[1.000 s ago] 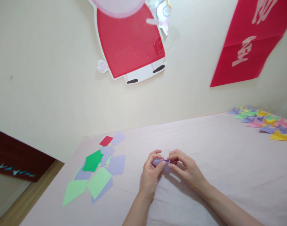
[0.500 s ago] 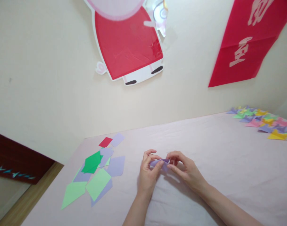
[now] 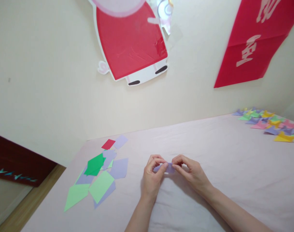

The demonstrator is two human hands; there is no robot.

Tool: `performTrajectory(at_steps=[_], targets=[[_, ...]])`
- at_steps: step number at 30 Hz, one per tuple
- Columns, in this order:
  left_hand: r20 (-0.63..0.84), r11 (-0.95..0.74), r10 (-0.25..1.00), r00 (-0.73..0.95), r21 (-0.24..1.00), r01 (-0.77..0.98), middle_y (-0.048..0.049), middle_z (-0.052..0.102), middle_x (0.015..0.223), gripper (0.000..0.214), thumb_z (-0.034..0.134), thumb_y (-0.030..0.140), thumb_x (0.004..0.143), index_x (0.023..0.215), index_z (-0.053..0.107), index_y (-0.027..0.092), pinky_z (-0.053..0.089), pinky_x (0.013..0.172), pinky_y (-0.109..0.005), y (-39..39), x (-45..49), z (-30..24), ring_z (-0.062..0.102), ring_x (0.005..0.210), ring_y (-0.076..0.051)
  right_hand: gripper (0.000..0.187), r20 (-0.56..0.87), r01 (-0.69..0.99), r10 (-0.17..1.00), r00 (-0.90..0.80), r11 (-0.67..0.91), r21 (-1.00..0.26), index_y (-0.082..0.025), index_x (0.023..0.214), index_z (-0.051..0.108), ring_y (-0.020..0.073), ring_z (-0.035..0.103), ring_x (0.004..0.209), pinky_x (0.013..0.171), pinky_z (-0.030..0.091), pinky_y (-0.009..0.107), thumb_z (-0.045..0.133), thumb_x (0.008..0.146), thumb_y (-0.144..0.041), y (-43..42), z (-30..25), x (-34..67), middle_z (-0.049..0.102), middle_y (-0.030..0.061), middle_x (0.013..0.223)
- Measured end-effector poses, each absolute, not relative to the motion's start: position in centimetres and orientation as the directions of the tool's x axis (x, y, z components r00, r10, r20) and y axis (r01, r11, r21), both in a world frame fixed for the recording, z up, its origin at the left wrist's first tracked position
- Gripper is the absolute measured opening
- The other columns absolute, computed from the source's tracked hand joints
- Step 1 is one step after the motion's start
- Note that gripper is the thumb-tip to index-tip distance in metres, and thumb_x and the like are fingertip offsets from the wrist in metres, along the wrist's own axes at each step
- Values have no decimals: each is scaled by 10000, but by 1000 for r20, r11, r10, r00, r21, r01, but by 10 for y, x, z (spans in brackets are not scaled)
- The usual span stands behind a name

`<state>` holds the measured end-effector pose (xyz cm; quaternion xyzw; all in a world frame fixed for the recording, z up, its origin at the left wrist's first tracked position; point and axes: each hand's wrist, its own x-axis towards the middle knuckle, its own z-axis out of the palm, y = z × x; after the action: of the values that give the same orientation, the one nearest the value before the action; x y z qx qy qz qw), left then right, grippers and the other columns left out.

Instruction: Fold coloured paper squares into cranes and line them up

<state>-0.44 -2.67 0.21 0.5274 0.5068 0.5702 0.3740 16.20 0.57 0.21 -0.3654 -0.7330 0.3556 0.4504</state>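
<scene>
A small folded piece of purple paper is held just above the pale bedsheet, between my two hands. My left hand pinches its left part between thumb and fingers. On the other end, the thumb and forefinger of my right hand close on the upper right corner. Fingers cover much of the paper, so its exact folds are hard to make out.
Loose paper squares in light green, dark green, purple and red lie to the left. Several folded paper pieces stand in rows at the far right. A wall with a red banner rises behind.
My right thumb and forefinger have closed together on the paper's right end. The paper's upper edge, loosely spread before, now looks flatter. The camera view has shifted slightly.
</scene>
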Motion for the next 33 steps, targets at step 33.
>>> performTrajectory(at_steps=[33], targets=[[243,-217,960,-141,960,176,-24,606,823,156,653,322,863,760,649,205,405,798,-282,-26,-5,3,556,858,-196,229,312,158,895,-319,375,-913,-191,710,622,145,543,605,577,429,251,621,880,-344,7,3,162,583,-9,649]])
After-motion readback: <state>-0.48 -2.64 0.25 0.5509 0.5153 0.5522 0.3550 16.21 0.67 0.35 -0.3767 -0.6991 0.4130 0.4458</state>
